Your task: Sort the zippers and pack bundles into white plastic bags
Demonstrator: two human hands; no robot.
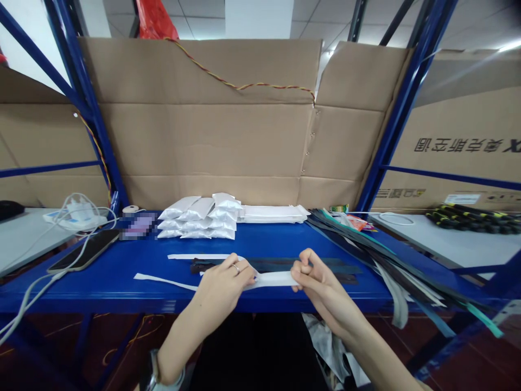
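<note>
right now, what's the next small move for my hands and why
Perhaps slide the left hand leftward along the white strip: that hand and the right hand hold a flat stretch, while white ends, maybe the same strip's, show further left.

The only writing I can make out is at the right edge of the frame, on the brown cardboard panel [468, 119]. Large dark Chinese characters [459, 145] stand there upside down; turned round, I read them as 奥克斯空调, with a letter X [512, 145] next to them, at the frame's edge. Lower on the same cardboard I see a row of printed symbols [401, 193] and a white label [463, 199], both too small for me to read.
</note>
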